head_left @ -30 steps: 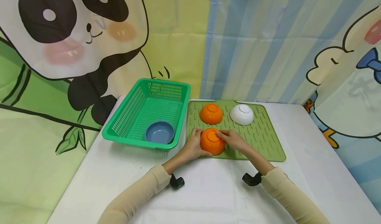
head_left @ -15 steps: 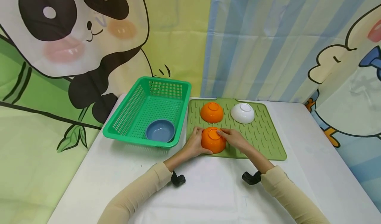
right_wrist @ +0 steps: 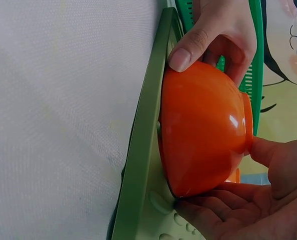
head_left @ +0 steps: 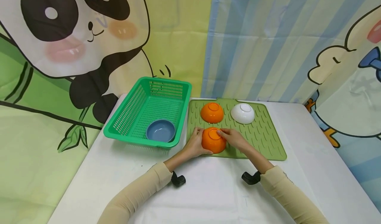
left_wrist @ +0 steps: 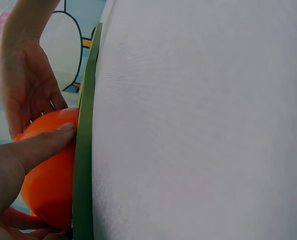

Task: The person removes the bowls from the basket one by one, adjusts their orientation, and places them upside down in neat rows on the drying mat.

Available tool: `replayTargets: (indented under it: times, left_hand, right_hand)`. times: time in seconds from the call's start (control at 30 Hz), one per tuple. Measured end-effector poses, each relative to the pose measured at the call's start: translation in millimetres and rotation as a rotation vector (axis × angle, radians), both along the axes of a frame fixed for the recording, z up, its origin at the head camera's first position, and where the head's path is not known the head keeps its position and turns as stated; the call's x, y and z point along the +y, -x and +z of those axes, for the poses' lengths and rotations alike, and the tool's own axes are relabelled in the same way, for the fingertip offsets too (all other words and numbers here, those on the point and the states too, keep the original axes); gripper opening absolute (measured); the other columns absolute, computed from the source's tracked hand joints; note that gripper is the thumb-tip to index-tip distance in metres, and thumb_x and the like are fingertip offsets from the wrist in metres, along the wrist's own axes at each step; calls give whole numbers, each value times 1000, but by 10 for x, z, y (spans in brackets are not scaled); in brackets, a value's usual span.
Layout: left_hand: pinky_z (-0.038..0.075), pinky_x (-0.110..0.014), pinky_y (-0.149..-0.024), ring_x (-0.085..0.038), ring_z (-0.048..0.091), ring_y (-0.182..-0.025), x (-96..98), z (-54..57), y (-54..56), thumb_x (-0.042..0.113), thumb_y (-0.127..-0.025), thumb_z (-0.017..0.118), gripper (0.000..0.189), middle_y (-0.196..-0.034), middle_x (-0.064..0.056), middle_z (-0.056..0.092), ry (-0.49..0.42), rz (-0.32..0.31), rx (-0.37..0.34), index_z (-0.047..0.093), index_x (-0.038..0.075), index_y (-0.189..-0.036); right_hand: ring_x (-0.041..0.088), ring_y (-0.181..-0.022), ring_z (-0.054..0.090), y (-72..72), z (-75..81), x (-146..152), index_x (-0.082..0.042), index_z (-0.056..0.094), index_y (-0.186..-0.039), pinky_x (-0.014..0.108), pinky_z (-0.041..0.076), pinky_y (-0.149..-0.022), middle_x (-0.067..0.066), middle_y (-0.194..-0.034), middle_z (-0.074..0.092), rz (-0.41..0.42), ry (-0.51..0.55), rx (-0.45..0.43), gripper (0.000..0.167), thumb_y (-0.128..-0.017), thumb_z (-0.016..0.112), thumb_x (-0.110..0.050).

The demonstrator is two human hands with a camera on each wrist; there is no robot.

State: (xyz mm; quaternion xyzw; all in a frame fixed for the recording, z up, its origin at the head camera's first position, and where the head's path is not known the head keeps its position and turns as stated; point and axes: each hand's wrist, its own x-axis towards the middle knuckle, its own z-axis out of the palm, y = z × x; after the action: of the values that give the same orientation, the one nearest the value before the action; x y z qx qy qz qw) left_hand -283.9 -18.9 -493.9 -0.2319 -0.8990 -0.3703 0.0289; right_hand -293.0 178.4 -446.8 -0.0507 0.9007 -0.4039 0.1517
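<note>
An orange bowl [head_left: 213,144] sits upside down at the front left of the green drying mat [head_left: 259,144], between both hands. My left hand [head_left: 194,145] grips its left side, thumb low near the rim at the front and fingers reaching round behind. On the other side, my right hand [head_left: 236,140] holds the bowl with the thumb at the foot ring and the fingers along the right side near the rim. The right wrist view shows the bowl's rim [right_wrist: 169,175] right at the mat's surface. Some left fingertips are hidden behind the bowl.
Behind on the mat, a second orange bowl [head_left: 212,113] and a white bowl [head_left: 242,114] stand upside down. To the left is a green plastic basket [head_left: 119,135] with a blue bowl [head_left: 160,131] inside. A printed curtain [head_left: 250,52] hangs behind the white-covered table [head_left: 208,191].
</note>
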Motion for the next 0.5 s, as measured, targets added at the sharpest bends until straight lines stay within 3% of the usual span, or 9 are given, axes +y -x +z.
replayTargets:
  times: [0.13, 0.27, 0.37, 0.43, 0.5]
  left_hand:
    - [43, -40, -93, -29, 50, -109, -1, 7, -11, 33, -59, 88, 95, -126, -15, 36, -8, 4, 8, 40, -7, -131]
    - [44, -37, -92, -26, 51, -109, -1, 142, -114, 32, -69, 82, 82, -127, -13, 38, -74, -40, 79, 43, -3, -131]
    - [46, -32, -90, -22, 52, -108, -27, 392, -264, 29, -77, 76, 63, -124, -9, 43, -149, -126, 172, 50, 2, -127]
    - [46, -30, -89, -21, 53, -106, -97, 632, -339, 25, -78, 75, 54, -121, -8, 48, -218, -205, 250, 55, 3, -124]
    - [47, -28, -87, -19, 55, -103, -234, 902, -342, 20, -77, 76, 48, -117, -6, 55, -292, -282, 313, 59, 4, -119]
  right_hand:
    - [35, -123, 40, -1, -11, 6, 1, 43, -136, 52, 33, -99, 21, -134, 46, 13, 5, 10, 59, -95, 47, -42]
    - [35, -121, 42, -2, -25, 11, 1, 44, -135, 52, 34, -98, 20, -132, 48, 10, 14, 12, 60, -95, 47, -42]
    - [35, -121, 42, 0, -39, 13, 1, 44, -135, 52, 34, -98, 20, -132, 48, 9, 15, 15, 61, -94, 47, -44]
    - [35, -122, 42, 0, -41, 16, 1, 43, -136, 53, 34, -98, 20, -133, 48, 10, 15, 13, 62, -94, 46, -46]
    - [36, -124, 40, 0, -38, 14, 0, 43, -136, 54, 33, -99, 19, -134, 46, 8, 20, 11, 63, -94, 46, -47]
